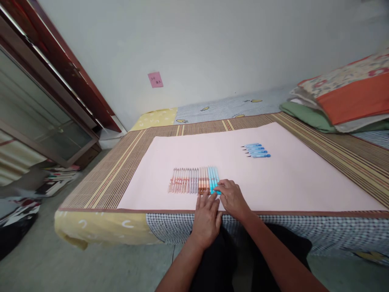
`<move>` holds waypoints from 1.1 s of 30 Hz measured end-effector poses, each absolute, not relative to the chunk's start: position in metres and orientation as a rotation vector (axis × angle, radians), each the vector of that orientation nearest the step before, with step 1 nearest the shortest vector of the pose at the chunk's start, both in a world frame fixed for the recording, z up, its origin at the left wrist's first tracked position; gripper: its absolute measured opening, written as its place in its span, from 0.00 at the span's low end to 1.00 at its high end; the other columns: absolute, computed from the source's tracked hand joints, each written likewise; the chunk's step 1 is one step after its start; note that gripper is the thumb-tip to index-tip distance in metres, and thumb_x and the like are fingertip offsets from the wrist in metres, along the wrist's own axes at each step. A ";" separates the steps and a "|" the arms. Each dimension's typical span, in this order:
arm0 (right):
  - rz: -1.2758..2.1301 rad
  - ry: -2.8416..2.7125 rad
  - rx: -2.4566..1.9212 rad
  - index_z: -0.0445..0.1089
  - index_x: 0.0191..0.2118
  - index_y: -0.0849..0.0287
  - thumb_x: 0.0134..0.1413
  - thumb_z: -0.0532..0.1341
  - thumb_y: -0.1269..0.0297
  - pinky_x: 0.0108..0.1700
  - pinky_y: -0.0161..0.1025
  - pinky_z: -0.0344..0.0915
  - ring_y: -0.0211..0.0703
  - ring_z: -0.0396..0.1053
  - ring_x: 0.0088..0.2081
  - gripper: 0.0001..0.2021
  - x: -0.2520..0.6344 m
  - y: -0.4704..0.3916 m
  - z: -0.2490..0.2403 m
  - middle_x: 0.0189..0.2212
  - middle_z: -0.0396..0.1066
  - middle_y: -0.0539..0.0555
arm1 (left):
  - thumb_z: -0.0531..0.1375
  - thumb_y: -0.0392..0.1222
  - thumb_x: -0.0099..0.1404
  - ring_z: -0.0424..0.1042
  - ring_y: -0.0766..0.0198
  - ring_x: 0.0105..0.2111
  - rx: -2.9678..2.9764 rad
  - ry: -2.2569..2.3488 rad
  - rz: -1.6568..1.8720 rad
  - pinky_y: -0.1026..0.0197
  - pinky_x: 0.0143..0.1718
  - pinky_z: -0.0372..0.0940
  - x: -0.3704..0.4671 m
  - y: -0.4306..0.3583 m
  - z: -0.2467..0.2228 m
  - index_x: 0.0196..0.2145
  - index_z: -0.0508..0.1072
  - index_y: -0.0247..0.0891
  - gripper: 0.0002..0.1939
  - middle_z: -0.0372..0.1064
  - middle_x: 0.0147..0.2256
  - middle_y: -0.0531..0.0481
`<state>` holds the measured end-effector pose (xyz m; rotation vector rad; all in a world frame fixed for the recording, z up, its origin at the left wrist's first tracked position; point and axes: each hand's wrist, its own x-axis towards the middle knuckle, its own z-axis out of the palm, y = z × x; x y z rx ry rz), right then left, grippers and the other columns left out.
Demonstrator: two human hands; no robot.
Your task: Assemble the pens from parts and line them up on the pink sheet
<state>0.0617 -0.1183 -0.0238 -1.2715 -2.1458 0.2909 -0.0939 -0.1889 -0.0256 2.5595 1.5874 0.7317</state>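
A side-by-side row of pens lies on a pale pink sheet (288, 178). At its left are several clear pens with reddish patterns (179, 180), then greyish-lilac ones (193, 180), peach pens with brown ends (204, 178) and light-blue pens (213, 175). My left hand (207, 221) rests flat, fingers stretched, its fingertips at the near ends of the peach and light-blue pens. At the row's right end, my right hand (232, 198) has its thumb and fingers closed on a light-blue pen at its near end; the fingers partly hide it.
Several blue pencils with dark tips (257, 151) lie apart, farther back on the right. Under the sheet is a striped mat (112, 170) on a bed. Folded bedding (355, 97) is stacked at the right. A pink note (155, 80) sticks to the wall.
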 end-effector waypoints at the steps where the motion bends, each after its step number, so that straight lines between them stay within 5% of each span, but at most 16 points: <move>1: 0.294 -2.145 -1.270 0.77 0.45 0.56 0.54 0.54 0.78 0.49 0.46 0.57 0.51 0.63 0.48 0.19 0.062 -0.118 -0.024 0.48 0.69 0.58 | 0.57 0.36 0.68 0.49 0.46 0.69 2.557 1.588 0.732 0.32 0.65 0.53 -0.094 -0.189 -0.026 0.61 0.66 0.40 0.24 0.62 0.64 0.44; 20: 0.314 -2.115 -1.272 0.78 0.44 0.55 0.53 0.53 0.79 0.50 0.46 0.59 0.51 0.64 0.47 0.20 0.070 -0.119 -0.027 0.46 0.70 0.57 | 0.60 0.42 0.67 0.48 0.44 0.69 2.571 1.520 0.591 0.33 0.66 0.51 -0.090 -0.190 -0.016 0.64 0.63 0.42 0.28 0.60 0.65 0.44; 33: 0.312 -1.978 -1.268 0.72 0.44 0.59 0.55 0.53 0.77 0.49 0.45 0.63 0.50 0.69 0.45 0.15 0.089 -0.122 -0.032 0.42 0.74 0.58 | 0.54 0.35 0.69 0.57 0.51 0.66 2.539 1.443 0.829 0.37 0.66 0.55 -0.101 -0.214 -0.023 0.56 0.69 0.40 0.19 0.65 0.61 0.42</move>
